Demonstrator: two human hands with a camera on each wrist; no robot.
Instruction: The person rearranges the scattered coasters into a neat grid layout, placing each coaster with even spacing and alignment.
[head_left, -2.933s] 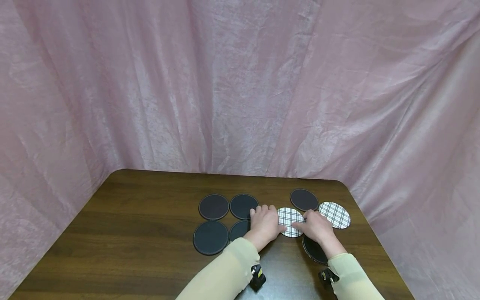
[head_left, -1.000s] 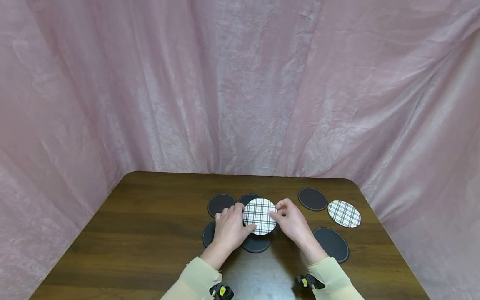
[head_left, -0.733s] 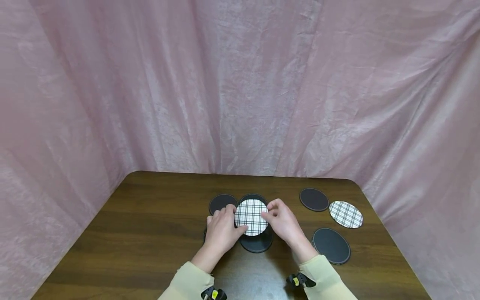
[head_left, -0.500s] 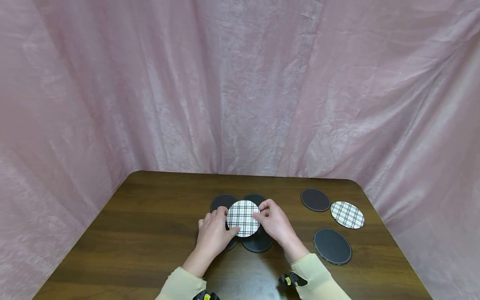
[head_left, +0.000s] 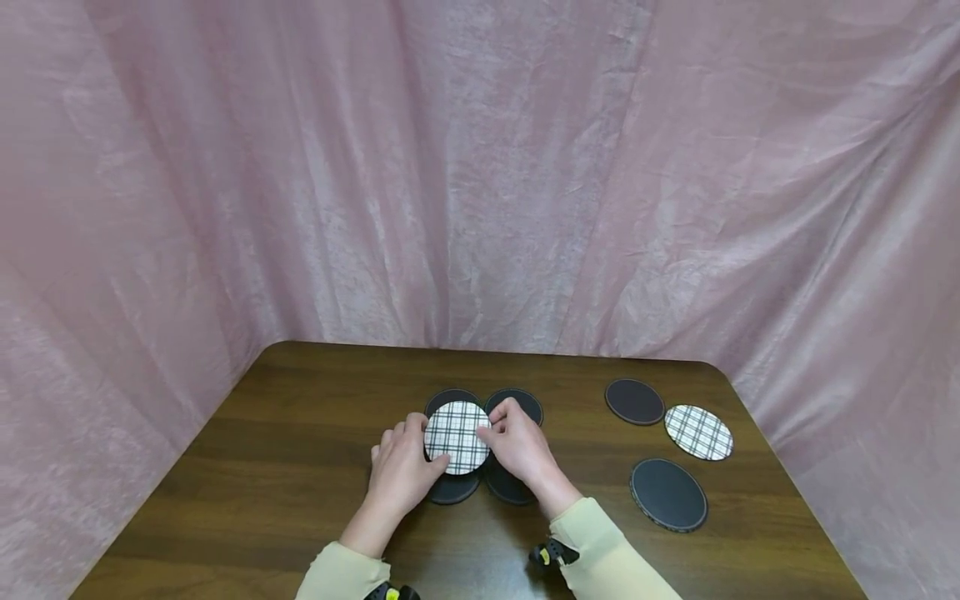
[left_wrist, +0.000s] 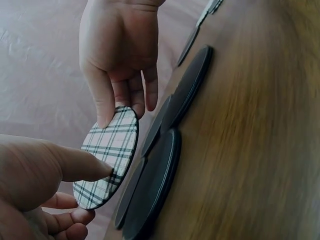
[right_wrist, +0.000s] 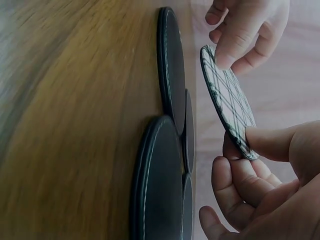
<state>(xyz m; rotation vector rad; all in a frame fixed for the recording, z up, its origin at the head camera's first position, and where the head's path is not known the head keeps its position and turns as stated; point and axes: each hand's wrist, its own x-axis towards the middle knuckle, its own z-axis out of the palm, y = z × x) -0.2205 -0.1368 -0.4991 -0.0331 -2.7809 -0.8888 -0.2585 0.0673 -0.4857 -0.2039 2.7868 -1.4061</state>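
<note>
A round white coaster with a black plaid pattern (head_left: pixel 456 439) is held between both hands, raised above several black round coasters. My left hand (head_left: pixel 401 462) pinches its left edge, thumb on the plaid face and fingers beneath, as the left wrist view shows. At the right edge my right hand (head_left: pixel 519 446) pinches it between thumb and forefinger. Below lie black coasters in two rows, among them the back right one (head_left: pixel 519 402) and the front left one (head_left: pixel 453 492); the held coaster and the hands partly cover them. Stitching runs round a black coaster's rim (right_wrist: pixel 160 185) in the right wrist view.
On the right side of the brown wooden table (head_left: pixel 300 433) lie a dark coaster (head_left: pixel 635 402), a plaid coaster (head_left: pixel 699 432) touching or nearly touching it, and a black coaster (head_left: pixel 669 495) nearer the front. A pink curtain (head_left: pixel 480 167) hangs behind the table.
The plaid coaster, earlier at the right of the black group, has been lifted and carried left over it by both hands. A black coaster at the right, formerly partly under the right arm, is uncovered.
</note>
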